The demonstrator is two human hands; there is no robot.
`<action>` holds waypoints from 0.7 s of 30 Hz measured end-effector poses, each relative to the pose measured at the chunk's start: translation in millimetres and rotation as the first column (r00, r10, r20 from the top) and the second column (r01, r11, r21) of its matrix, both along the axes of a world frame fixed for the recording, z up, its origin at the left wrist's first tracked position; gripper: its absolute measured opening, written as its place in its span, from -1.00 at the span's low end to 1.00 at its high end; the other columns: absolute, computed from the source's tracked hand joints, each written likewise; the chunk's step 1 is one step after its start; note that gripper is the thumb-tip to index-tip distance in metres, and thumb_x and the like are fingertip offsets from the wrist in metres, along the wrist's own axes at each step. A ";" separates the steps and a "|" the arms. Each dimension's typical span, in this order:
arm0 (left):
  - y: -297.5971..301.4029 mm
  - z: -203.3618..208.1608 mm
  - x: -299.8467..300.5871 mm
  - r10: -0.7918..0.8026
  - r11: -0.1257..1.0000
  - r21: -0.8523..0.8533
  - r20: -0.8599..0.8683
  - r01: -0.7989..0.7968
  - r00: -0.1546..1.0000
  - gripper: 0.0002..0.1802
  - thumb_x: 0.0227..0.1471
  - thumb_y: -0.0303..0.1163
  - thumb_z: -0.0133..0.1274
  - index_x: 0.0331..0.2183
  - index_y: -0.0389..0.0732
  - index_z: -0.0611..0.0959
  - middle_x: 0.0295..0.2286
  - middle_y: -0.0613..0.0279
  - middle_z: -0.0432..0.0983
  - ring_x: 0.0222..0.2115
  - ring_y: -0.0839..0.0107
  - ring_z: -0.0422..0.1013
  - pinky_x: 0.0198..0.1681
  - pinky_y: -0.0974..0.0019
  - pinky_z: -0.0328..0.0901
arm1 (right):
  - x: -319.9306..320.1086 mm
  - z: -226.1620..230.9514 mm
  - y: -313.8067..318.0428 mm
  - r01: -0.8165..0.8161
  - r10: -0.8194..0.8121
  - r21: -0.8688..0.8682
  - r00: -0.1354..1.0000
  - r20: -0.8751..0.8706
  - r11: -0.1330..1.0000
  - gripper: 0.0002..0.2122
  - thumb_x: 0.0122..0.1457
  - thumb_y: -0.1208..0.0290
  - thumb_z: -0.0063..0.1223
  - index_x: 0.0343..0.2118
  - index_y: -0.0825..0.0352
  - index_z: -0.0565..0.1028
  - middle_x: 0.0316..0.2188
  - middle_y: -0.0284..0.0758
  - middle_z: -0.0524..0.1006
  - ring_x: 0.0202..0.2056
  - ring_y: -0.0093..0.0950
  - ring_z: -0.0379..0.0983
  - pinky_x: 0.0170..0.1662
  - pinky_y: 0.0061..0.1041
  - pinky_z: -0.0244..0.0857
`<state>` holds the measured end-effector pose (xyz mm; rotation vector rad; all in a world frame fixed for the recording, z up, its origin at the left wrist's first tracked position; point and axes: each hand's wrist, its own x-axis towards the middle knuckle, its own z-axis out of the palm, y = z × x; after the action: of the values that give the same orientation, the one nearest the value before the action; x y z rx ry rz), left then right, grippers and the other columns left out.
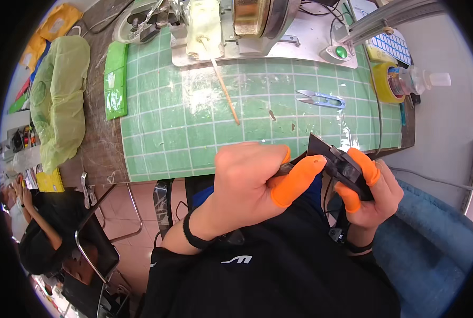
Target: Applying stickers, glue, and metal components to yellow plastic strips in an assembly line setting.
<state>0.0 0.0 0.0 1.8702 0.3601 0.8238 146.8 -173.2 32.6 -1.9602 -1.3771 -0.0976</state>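
Observation:
My right hand (377,193), with orange finger cots on its fingers, grips a small black part (347,170) that looks like a clip or housing. A thin dark flat piece (318,147) with a pointed corner stands up beside it. My left hand (257,177) is closed, its orange-covered thumb reaching to the black part. Between that thumb and the curled fingers sits the lower end of the flat piece; most of it is hidden. Both hands are over the table's near edge, in front of my black shirt.
Blue-handled thread snips (324,99) and a thin wooden stick (225,93) lie on the green gridded mat (167,143). Behind stands a machine with a wheel (257,21) and a green button (341,52). Yellow tape (387,82) and a clear bottle are at right. Another person sits at left.

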 end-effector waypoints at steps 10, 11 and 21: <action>5.3 14.2 -1.1 -0.150 0.978 -0.158 -0.081 0.136 0.985 -0.59 0.02 -0.34 0.37 -0.58 -0.24 0.43 -0.73 0.36 0.10 -0.73 0.51 0.01 -0.63 0.41 -0.09 | 6.3 3.0 -11.3 0.149 -0.140 0.054 0.979 -0.147 0.987 -0.54 -0.09 0.28 0.42 -0.17 0.51 0.65 -0.56 -0.33 0.49 -0.56 -0.52 0.38 -0.44 -0.60 0.22; 4.9 19.5 -2.3 -0.215 0.951 -0.251 -0.114 0.182 0.970 -0.67 0.03 -0.37 0.35 -0.50 -0.25 0.48 -0.71 0.40 0.14 -0.71 0.56 0.04 -0.60 0.45 -0.07 | 7.9 3.6 -15.8 0.170 -0.155 0.064 0.968 -0.199 0.983 -0.54 -0.08 0.27 0.41 -0.17 0.53 0.64 -0.56 -0.34 0.49 -0.55 -0.53 0.38 -0.43 -0.60 0.22; 9.7 36.0 -17.3 -0.525 0.414 -0.813 0.154 0.409 0.837 -0.68 0.40 -0.37 -0.15 0.04 -0.31 0.53 -0.52 0.31 0.50 -0.57 0.60 0.41 -0.48 0.51 0.26 | 11.3 8.2 -16.0 -0.005 0.018 0.061 0.979 -0.204 0.998 -0.52 -0.10 0.17 0.43 -0.22 0.51 0.66 -0.60 -0.33 0.49 -0.61 -0.52 0.35 -0.50 -0.59 0.17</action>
<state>-17.3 9.7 36.0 0.9981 0.2078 0.0569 158.1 -189.2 40.7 -1.8560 -1.2367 0.0657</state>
